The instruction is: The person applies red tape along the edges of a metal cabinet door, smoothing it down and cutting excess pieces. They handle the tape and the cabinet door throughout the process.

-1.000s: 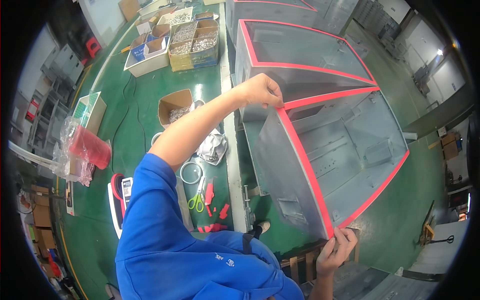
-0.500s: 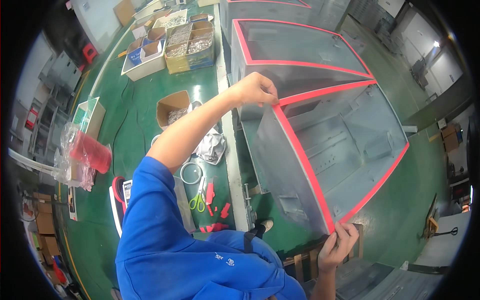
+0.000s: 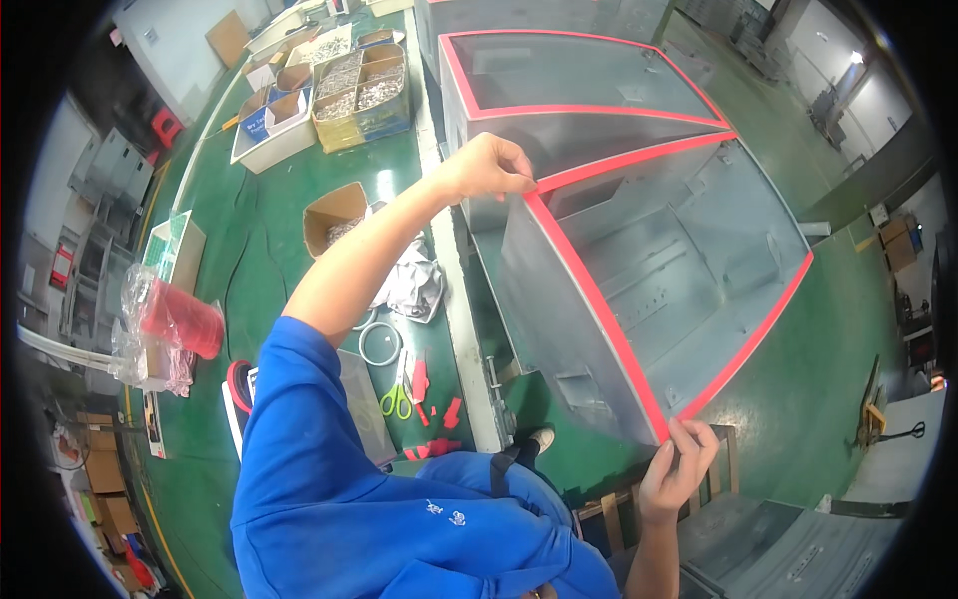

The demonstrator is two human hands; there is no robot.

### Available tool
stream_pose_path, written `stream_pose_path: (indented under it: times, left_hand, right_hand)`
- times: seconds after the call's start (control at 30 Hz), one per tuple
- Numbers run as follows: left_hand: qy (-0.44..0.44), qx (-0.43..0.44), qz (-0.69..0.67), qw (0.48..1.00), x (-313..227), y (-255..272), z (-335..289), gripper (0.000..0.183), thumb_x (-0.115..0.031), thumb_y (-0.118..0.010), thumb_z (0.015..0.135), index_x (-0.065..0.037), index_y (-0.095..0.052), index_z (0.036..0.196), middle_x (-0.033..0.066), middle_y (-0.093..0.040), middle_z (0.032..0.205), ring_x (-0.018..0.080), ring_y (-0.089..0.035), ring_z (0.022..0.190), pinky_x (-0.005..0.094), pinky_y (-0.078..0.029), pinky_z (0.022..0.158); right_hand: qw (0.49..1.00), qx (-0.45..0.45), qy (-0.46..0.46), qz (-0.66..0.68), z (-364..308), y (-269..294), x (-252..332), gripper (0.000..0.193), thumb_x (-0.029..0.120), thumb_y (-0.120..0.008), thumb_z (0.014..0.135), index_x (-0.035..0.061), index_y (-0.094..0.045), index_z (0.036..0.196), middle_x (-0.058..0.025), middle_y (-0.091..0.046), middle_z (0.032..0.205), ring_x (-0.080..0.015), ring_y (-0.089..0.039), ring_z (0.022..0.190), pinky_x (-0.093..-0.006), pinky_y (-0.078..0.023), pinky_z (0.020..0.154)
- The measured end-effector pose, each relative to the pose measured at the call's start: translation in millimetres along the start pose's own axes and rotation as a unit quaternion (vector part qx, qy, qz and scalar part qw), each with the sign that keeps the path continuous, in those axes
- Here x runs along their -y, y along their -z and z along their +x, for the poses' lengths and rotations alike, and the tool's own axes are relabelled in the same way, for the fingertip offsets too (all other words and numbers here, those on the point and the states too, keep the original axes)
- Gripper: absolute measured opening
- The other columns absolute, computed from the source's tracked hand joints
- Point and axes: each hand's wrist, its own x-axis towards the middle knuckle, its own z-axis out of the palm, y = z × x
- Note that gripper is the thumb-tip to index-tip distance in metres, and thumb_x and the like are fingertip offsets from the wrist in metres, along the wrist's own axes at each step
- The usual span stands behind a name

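Observation:
A grey metal cabinet (image 3: 554, 319) lies with its open side up, its rim lined with red tape (image 3: 609, 324). At the rim's far left corner my left hand (image 3: 489, 168) is closed, thumb and forefinger pinching the tape. My right hand (image 3: 681, 467) grips the strip's other end between thumb and fingers at the near corner. Between the two hands the strip lies straight along the left rim. Inside the cabinet a grey back wall with small holes shows.
A second red-edged cabinet (image 3: 589, 75) stands just beyond. On the green table (image 3: 299, 210) to the left are green-handled scissors (image 3: 397, 399), a tape ring (image 3: 379, 343), red scraps (image 3: 452, 413), a crumpled cloth (image 3: 411, 285), boxes of small parts (image 3: 361, 100) and a wrapped red roll (image 3: 182, 317).
The whole view has shifted slightly, with the cabinet now a little higher and further left. Both hands stay at the same two corners; the left fingers have straightened somewhat over the tape.

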Motion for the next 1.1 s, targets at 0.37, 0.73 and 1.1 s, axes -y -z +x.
stream_pose_path:
  times: [0.37, 0.73, 1.1]
  left_hand:
    - [0.044, -0.091, -0.053, 0.993, 22.4, -6.4, -11.7, 0.026, -0.014, -0.061, 0.081, 0.002, -0.058, 0.101, 0.0060, -0.061, 0.080, 0.0118, -0.058, 0.067, 0.0232, -0.049, 0.054]
    - [0.115, -0.301, -0.136, 0.937, 7.0, -63.3, -22.5, 0.027, -0.025, -0.065, 0.078, -0.001, -0.065, 0.091, 0.0041, -0.060, 0.070, 0.0080, -0.051, 0.057, 0.0224, -0.041, 0.049]
    - [-0.269, -0.284, 0.405, 0.826, -51.5, -164.6, -99.5, 0.044, 0.002, -0.051, 0.073, -0.004, -0.051, 0.116, 0.0117, -0.053, 0.119, 0.0307, -0.047, 0.114, 0.0398, -0.037, 0.097]
  right_hand:
    - [0.990, -0.009, 0.098, -0.100, -1.8, 3.9, -12.3, 0.029, -0.002, -0.051, 0.075, -0.0027, -0.057, 0.103, -0.0154, -0.048, 0.103, -0.0316, -0.046, 0.095, -0.0410, -0.040, 0.082]
    - [0.971, 0.064, 0.227, 0.028, 14.3, 17.6, -49.4, 0.026, 0.007, -0.052, 0.080, -0.0021, -0.057, 0.103, -0.0158, -0.052, 0.107, -0.0326, -0.050, 0.099, -0.0473, -0.039, 0.089]
    - [0.943, 0.085, 0.296, 0.123, 21.6, 21.4, -81.4, 0.028, 0.007, -0.051, 0.080, 0.0002, -0.057, 0.106, -0.0138, -0.055, 0.110, -0.0302, -0.051, 0.104, -0.0465, -0.038, 0.094]
